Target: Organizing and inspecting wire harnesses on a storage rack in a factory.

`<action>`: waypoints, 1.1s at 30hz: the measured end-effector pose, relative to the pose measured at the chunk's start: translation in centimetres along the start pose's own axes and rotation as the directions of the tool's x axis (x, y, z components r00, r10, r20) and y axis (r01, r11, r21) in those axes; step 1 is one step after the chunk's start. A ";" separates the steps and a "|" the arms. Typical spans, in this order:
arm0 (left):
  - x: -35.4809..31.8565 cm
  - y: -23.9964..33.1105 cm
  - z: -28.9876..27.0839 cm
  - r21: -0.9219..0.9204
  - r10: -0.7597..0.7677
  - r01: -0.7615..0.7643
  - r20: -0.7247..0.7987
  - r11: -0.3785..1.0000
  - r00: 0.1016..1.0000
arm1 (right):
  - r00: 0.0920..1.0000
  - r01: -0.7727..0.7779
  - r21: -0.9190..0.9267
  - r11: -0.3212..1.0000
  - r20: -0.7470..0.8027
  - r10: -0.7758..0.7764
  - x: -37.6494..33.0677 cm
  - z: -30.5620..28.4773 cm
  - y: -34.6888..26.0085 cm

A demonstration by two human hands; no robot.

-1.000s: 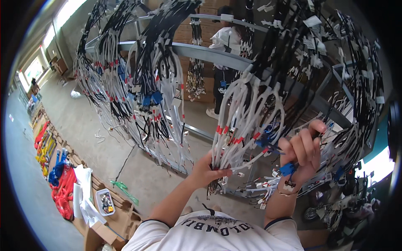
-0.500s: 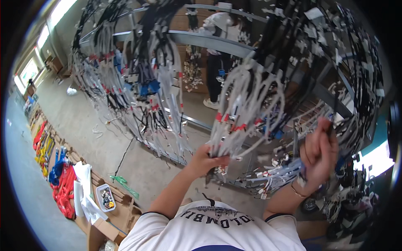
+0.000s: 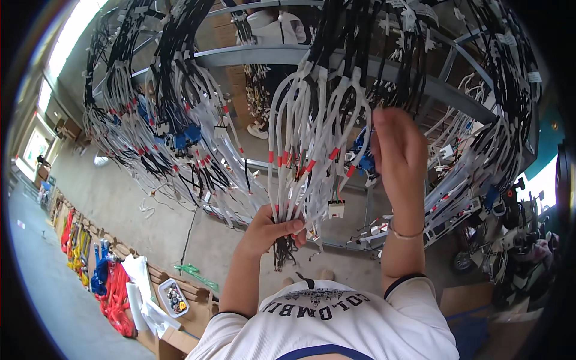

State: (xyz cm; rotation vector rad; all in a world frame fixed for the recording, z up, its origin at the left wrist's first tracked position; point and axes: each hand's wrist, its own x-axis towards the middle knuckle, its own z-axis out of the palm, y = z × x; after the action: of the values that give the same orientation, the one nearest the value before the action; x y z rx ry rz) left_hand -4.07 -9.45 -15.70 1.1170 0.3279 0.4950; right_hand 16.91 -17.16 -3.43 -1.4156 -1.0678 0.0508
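Note:
A bundle of cables in white sleeving with red tape bands (image 3: pixel 288 157) hangs in front of me from black-wrapped cable trunks (image 3: pixel 354 36). My left hand (image 3: pixel 277 230) is closed around its lower part, and the dark wire ends (image 3: pixel 283 252) stick out below the grip. My right hand (image 3: pixel 401 147) is raised at the right side of the bundle, beside the looped white cables. Its fingers are curled together, slightly blurred; what they hold, if anything, is hidden. A small white connector (image 3: pixel 336 208) dangles on thin wires between my arms.
A grey metal rack (image 3: pixel 252 56) carries more hanging wire harnesses left and right. Behind it stands another person (image 3: pixel 276 27). At lower left, a white tray of small parts (image 3: pixel 174 298) sits on cardboard beside red cable bundles (image 3: pixel 117 294). Scooters or motorbikes (image 3: pixel 510 258) stand at right.
My right hand has moved up and left, from the right-hand harnesses to the bundle's side. The left hand keeps its grip on the bundle. My view has shifted to the right.

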 end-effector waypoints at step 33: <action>-6.0 -0.5 -2.6 0.423 0.016 -0.018 0.007 0.906 1.000 | 0.849 -0.474 0.554 0.684 0.492 0.190 -15.0 9.9 4.7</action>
State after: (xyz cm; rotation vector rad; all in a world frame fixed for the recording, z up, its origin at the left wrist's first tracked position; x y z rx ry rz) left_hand -10.31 -10.79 -17.21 1.5449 0.4368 0.4479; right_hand 4.95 -17.61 -17.58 -0.9278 -0.9474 0.9550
